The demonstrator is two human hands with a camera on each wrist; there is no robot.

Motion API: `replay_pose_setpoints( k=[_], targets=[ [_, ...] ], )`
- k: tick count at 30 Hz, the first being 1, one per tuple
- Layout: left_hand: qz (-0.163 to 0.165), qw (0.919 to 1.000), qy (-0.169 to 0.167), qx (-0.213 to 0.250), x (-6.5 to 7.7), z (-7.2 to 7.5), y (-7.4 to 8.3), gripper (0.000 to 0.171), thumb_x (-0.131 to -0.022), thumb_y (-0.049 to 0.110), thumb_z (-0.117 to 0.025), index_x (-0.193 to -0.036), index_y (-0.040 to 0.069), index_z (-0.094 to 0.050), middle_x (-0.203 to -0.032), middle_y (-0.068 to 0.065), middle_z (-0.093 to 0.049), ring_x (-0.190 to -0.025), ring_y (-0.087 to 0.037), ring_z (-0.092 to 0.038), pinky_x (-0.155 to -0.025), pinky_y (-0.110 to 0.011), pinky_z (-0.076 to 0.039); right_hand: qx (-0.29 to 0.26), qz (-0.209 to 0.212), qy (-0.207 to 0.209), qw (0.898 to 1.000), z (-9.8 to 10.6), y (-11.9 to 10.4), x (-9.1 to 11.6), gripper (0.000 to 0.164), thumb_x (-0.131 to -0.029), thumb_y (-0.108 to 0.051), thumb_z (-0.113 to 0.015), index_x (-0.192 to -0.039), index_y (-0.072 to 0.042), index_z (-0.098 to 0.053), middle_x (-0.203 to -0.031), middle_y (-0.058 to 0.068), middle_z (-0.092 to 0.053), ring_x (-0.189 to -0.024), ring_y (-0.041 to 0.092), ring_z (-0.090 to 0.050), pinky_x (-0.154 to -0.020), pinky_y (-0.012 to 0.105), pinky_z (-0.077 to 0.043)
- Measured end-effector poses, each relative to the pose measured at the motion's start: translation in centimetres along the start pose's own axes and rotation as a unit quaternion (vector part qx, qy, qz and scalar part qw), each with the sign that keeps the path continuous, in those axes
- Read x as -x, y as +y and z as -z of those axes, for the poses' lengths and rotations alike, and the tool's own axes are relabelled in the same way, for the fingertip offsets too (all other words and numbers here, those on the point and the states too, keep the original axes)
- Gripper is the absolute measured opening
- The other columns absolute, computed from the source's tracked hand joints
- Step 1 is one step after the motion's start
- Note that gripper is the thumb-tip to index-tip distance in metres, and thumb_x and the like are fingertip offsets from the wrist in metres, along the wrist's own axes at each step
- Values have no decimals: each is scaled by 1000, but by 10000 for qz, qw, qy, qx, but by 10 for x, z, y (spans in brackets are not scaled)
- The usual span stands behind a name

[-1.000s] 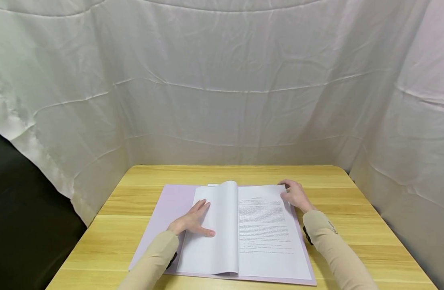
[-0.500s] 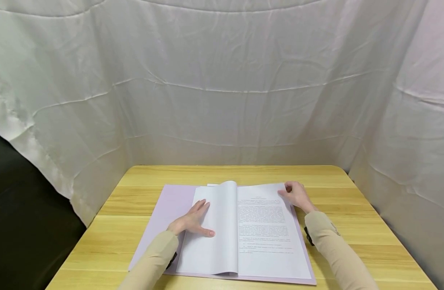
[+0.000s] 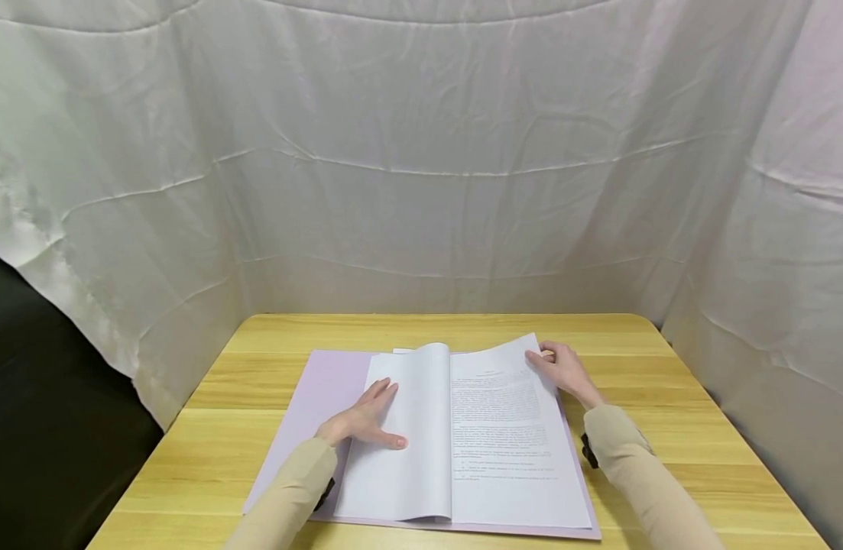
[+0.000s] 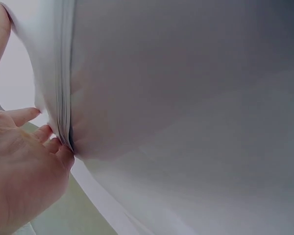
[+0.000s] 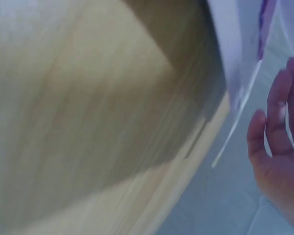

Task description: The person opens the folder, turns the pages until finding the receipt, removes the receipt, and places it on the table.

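Note:
A lilac folder (image 3: 332, 389) lies spread on the table with a stack of white sheets in it. The turned sheets (image 3: 421, 405) curve over to the left, and my left hand (image 3: 364, 420) rests on them with fingers spread. In the left wrist view the edges of these layered sheets (image 4: 63, 73) run beside my left hand (image 4: 27, 171). On the right is a printed page (image 3: 500, 435); its raised far right corner is pinched by my right hand (image 3: 562, 370). Some right fingers are hidden in the head view; the right wrist view shows several fingers (image 5: 277, 112).
The wooden table (image 3: 208, 428) extends around the folder on both sides and behind it. Pale curtains (image 3: 462, 191) hang at the back and sides. A dark area (image 3: 43, 412) shows at the far left.
My right hand has taken hold of the printed page's far right corner and lifted it up. The left hand has stayed in place on the turned sheets.

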State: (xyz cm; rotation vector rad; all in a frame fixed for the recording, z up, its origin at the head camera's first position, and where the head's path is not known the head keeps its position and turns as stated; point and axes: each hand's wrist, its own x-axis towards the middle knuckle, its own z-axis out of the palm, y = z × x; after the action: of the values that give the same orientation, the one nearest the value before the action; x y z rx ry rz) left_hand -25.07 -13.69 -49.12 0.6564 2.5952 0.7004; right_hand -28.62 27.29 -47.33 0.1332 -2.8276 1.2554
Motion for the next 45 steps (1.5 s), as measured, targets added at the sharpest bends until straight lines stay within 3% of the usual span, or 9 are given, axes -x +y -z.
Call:
replay_pose_setpoints(
  k=[9, 13, 17, 20, 24, 30, 34, 38, 45],
  targets=[
    [-395, 9974, 203, 560, 2, 0, -6, 116, -78, 48, -84, -160, 0, -16, -167, -26, -9, -155, -48, -10, -121, -69, -22, -1184, -90, -981, 9881, 6, -9, 19, 71, -107, -45, -43, -156, 3, -28, -138, 34, -54, -103, 25, -69, -83, 34, -59],
    [-489, 9960, 248, 709, 4, 0, -6, 117, -78, 51, -82, -161, 2, -14, -168, -25, -8, -155, -48, -10, -120, -71, -22, -1932, -158, -1660, 9669, 7, -15, 28, 73, -109, -51, -29, -161, -2, -14, -136, 33, -54, -101, 22, -68, -85, 37, -58],
    [-559, 9947, 324, 794, 3, 0, -6, 118, -78, 56, -80, -161, 4, -14, -169, -24, -7, -155, -47, -9, -121, -70, -20, -2523, 59, -2316, 9395, 6, -22, 34, 72, -108, -55, -14, -158, -4, -19, -120, 21, -64, -97, 21, -71, -82, 39, -61],
    [-660, 9934, 391, 858, 3, -1, -5, 118, -79, 56, -80, -161, 4, -14, -168, -25, -7, -156, -47, -10, -122, -69, -19, -2677, 287, -2583, 9278, 5, -28, 38, 79, -105, -58, -7, -156, 1, -17, -120, 14, -66, -101, 18, -70, -85, 37, -60],
    [-837, 9904, 528, 961, 4, -1, 0, 115, -81, 51, -80, -160, 1, -14, -167, -27, -9, -155, -48, -11, -122, -68, -18, -2808, 503, -2764, 9177, 2, -36, 42, 80, -104, -58, 0, -159, -1, -8, -127, 19, -64, -104, 17, -70, -86, 37, -59],
    [-802, 9839, 803, 1382, 5, 0, 14, 110, -83, 48, -80, -160, 1, -17, -166, -28, -15, -154, -47, -17, -122, -67, -19, -2902, 456, -2864, 9120, -3, -51, 46, 79, -102, -61, 1, -162, -10, 4, -131, 23, -65, -89, 17, -75, -75, 32, -61],
    [-667, 9772, 1032, 1734, 6, 0, 22, 104, -84, 47, -79, -160, 4, -22, -165, -25, -22, -153, -46, -23, -122, -67, -23, -2950, 481, -3006, 9057, -8, -60, 47, 74, -103, -60, 3, -163, -17, 3, -149, 35, -45, -93, 26, -77, -80, 39, -64],
    [-586, 9697, 1218, 2037, 5, 0, 28, 94, -87, 44, -77, -159, 7, -28, -164, -19, -30, -153, -42, -24, -122, -65, -24, -2774, 567, -2969, 9120, -12, -65, 48, 72, -103, -59, 2, -164, -19, -2, -156, 38, -30, -100, 35, -75, -84, 46, -63],
    [-873, 9549, 1176, 2584, 1, 1, 37, 80, -95, 34, -70, -156, 0, -30, -158, -21, -41, -151, -41, -32, -123, -60, -26, -2580, 723, -2920, 9181, -17, -70, 50, 67, -106, -56, 0, -164, -24, -9, -158, 29, -34, -112, 45, -69, -88, 57, -59]
  ],
)
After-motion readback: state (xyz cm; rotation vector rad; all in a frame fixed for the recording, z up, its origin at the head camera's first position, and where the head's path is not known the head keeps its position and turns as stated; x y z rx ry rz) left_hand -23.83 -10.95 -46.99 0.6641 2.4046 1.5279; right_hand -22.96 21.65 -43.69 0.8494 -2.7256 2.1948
